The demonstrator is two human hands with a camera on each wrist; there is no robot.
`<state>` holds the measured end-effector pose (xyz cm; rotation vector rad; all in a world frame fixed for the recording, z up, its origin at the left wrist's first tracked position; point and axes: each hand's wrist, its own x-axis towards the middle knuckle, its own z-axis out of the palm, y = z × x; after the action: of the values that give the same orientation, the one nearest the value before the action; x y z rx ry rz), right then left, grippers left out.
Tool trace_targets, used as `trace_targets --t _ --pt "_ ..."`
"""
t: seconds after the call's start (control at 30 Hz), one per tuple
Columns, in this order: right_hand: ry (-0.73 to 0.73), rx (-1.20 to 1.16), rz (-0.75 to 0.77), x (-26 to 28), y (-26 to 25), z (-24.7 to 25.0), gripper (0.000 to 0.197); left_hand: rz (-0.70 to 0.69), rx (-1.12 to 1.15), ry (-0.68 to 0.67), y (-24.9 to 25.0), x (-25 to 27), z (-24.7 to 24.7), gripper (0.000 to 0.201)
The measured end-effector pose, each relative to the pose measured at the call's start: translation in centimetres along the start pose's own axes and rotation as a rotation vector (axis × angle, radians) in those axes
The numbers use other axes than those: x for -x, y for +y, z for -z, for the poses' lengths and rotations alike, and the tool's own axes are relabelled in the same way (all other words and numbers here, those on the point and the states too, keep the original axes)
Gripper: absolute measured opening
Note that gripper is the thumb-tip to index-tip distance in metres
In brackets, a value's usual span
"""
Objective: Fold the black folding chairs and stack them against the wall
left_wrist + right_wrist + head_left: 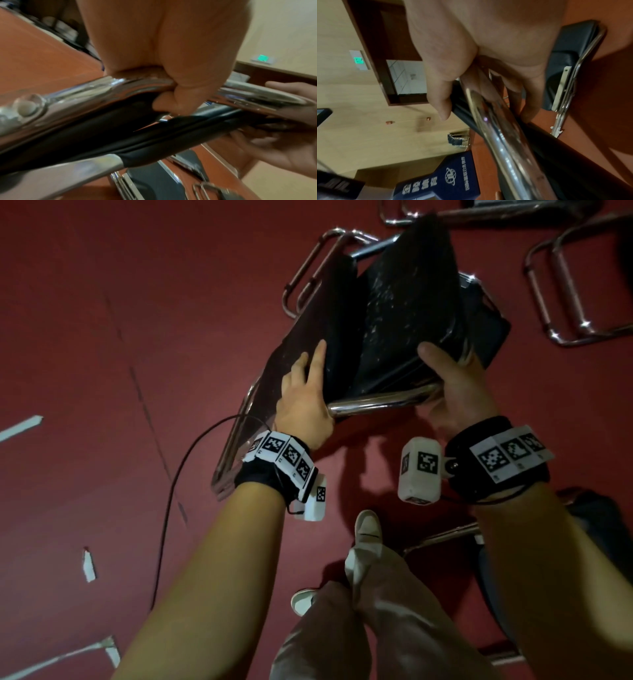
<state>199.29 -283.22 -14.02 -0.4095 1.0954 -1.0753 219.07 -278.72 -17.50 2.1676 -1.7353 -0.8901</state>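
Note:
A black folding chair with a chrome tube frame is held tilted above the red floor, its seat and back drawn near each other. My left hand grips the left end of the top chrome bar, with its index finger stretched along the black back panel. My right hand grips the right corner, thumb on the black cushion and fingers underneath. In the left wrist view my left hand curls round the chrome tube. The right wrist view shows my right hand wrapped around the tube.
Folded chrome chairs lie on the floor at the upper right, and another chair stands by my right arm. A black cable trails over the floor to the left. My shoes are just below the held chair. White tape marks dot the floor.

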Motion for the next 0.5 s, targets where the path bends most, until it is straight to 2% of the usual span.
trace_targets --t 0.13,0.37,0.5 --pt "0.127 -0.006 -0.064 0.2 0.7 4.8 0.054 -0.035 -0.103 -0.128 2.2 -0.9 -2.8 0.112" --pt "0.304 -0.122 -0.092 2.7 4.5 12.3 0.038 -0.129 -0.339 -0.321 4.3 -0.9 -7.7 0.106" --pt "0.465 -0.300 -0.162 4.6 7.7 14.7 0.064 -0.214 -0.457 -0.376 3.9 -0.2 -9.9 0.105"
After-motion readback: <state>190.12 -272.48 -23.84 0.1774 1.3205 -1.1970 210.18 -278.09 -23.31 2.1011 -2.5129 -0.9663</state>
